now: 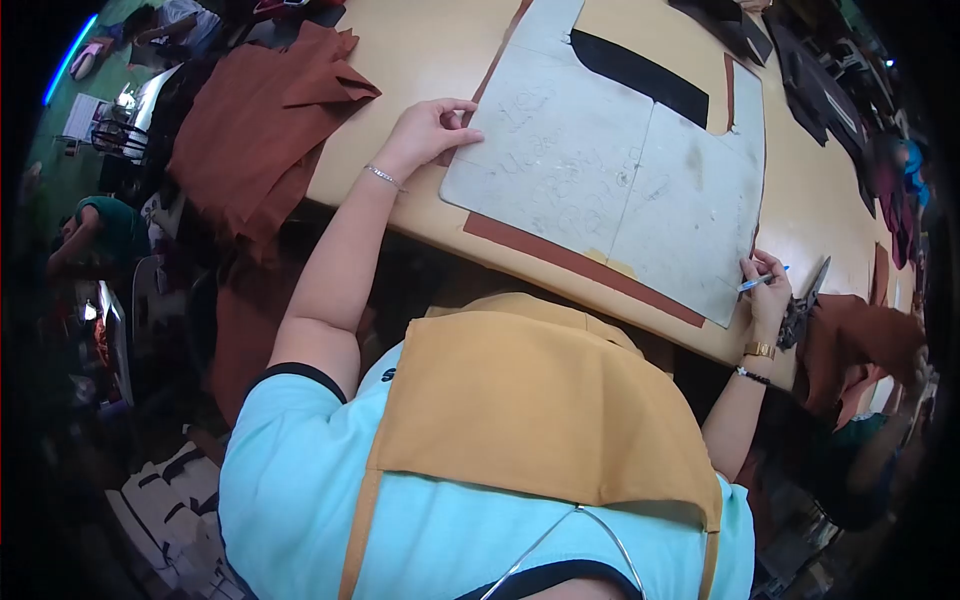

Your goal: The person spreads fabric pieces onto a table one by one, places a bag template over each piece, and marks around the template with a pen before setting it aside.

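A large pale grey pattern template (560, 170) with a cut-out at its far side lies on the table. Reddish-brown fabric (590, 268) shows from under its near edge, and a black piece (645, 78) lies along the cut-out. My left hand (430, 132) pinches the template's left edge between thumb and fingers. At the near right corner, my right hand (765, 290) is closed round a blue-and-white pen (760, 281). Dark-handled scissors (803, 303) lie just right of that hand.
A pile of reddish-brown fabric (265, 130) hangs over the table (400, 50) on the left. More brown fabric (850, 345) lies at the right edge. Dark pieces (810, 90) lie at the far right. Other people sit nearby, one in a green top (112, 228).
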Demonstrator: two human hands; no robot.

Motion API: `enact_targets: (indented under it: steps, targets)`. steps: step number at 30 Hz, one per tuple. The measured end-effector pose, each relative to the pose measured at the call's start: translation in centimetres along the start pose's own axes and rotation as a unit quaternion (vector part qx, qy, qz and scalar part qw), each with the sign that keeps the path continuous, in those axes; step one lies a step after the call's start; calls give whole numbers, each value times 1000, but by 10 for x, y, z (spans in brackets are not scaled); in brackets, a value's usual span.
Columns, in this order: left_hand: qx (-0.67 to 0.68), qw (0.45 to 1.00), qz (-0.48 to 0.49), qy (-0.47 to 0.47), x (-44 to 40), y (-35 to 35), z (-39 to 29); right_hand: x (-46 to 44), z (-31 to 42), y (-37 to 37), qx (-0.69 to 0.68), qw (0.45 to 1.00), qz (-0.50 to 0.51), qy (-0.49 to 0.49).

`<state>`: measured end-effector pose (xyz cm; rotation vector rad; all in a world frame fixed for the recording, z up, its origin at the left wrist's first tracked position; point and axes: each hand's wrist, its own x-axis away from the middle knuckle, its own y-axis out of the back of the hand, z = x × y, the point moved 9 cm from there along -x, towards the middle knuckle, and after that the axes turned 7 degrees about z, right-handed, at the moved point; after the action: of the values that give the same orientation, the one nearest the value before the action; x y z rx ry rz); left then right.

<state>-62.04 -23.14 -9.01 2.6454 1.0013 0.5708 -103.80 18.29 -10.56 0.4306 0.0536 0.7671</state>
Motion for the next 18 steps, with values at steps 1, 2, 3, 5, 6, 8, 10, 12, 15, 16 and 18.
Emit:
enact_targets:
  steps: [1,2,3,5,6,8,10,12,15,16,18]
  targets:
    - [-3,1000,4,-8,-2,0,0,0,-2,1,-10,1000,1,1]
    - [-6,1000,8,-16,-4,0,1,0,-1,0,-19,1000,3,1]
    - [-9,1000,12,-24,-5,0,2,1,0,-1,-23,1000,1,-3]
    - [-8,999,47,-14,-10,1,3,3,1,-1,-31,999,-2,-10]
    - [-8,998,64,-9,-9,1,3,2,2,-1,-21,1000,-2,-7]
    - [-11,994,105,0,-2,0,-2,3,3,0,-1,1000,-2,-2]
    - [-55,989,135,-10,2,1,-4,3,3,0,-9,1000,-4,-2]
    - [-143,977,153,-37,7,5,-7,4,4,0,-13,1000,-6,0]
    - [-182,969,165,-21,22,11,-10,4,5,-2,-15,1000,-3,6]
    - [-182,969,168,-24,24,11,-10,4,5,-2,-20,1000,-1,9]
    - [-181,967,174,-31,27,11,-10,4,4,-2,-22,1000,2,4]
